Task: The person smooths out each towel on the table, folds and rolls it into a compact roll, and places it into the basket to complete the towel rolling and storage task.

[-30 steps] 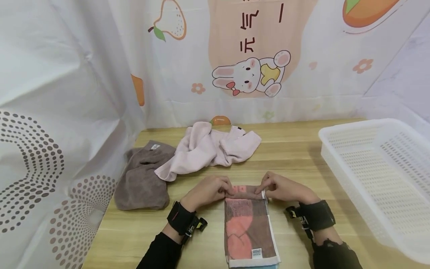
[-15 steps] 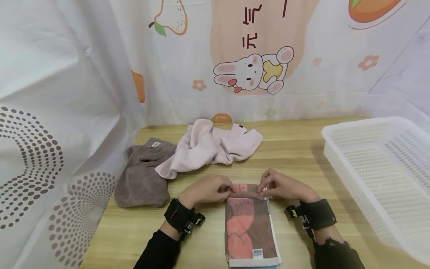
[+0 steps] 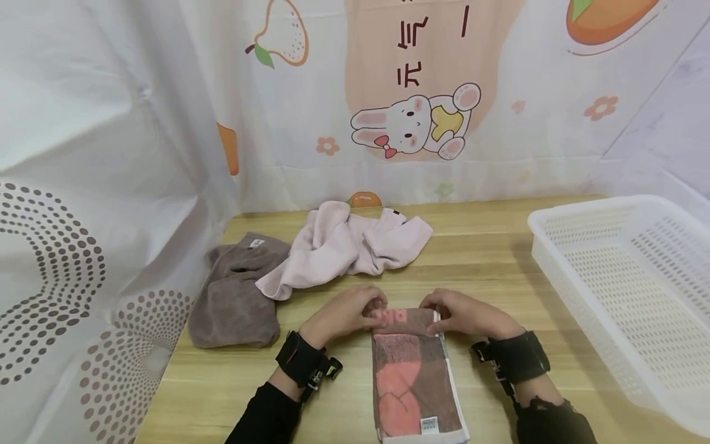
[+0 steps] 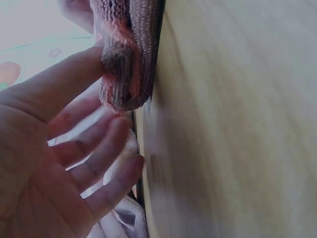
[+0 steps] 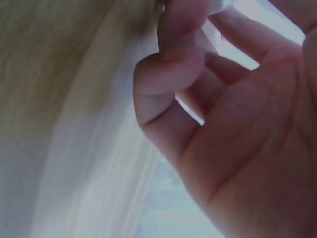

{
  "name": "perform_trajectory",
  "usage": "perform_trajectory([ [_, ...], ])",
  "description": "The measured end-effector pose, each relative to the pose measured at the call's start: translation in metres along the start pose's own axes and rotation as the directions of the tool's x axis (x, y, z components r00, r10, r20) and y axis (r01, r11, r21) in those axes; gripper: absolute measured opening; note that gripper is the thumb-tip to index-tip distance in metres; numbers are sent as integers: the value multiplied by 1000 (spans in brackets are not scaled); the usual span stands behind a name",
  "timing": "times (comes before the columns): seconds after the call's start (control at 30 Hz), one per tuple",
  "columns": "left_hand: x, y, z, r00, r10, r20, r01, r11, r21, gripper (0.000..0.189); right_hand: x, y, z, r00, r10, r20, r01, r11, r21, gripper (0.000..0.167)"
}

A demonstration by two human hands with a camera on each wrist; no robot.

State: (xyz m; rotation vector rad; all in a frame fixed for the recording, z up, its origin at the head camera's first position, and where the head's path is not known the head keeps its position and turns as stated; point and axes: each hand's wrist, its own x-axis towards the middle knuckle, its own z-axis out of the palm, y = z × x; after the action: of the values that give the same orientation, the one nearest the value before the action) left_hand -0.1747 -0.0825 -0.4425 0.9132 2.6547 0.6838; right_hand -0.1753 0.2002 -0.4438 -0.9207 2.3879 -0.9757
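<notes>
A narrow folded towel (image 3: 413, 376), brown with a coral pattern and pale edging, lies on the table, a small white label near its front edge. Its far end is turned over into a flap. My left hand (image 3: 349, 314) holds that end at the left corner; in the left wrist view the thumb lies on the layered towel edge (image 4: 121, 79), the forefinger behind it and the other fingers spread below. At the right corner my right hand (image 3: 468, 314) holds the fold between thumb and forefinger. Its lower fingers (image 5: 163, 84) are curled in the right wrist view, the towel mostly out of sight.
Behind my left hand lie a crumpled pale pink towel (image 3: 338, 243) and a grey-brown towel (image 3: 235, 308), overlapping each other. A white perforated plastic basket (image 3: 577, 277) stands at the right of the wooden table (image 3: 471, 240). A printed curtain (image 3: 299, 123) hangs behind.
The rolled far end of the towel has come down flat as a flap, and more of its coral pattern shows. My fingers have spread further apart around the fold.
</notes>
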Motion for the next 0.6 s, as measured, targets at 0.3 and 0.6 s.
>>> perform_trajectory([
  [0.3,-3,0,-1,998,41,39,-41,999,2,42,2,-2,1,998,-58,-4,57,994,-97,26],
  [0.6,-5,4,-2,997,59,59,-58,998,-11,28,2,-2,3,997,-68,-25,66,994,-88,23],
])
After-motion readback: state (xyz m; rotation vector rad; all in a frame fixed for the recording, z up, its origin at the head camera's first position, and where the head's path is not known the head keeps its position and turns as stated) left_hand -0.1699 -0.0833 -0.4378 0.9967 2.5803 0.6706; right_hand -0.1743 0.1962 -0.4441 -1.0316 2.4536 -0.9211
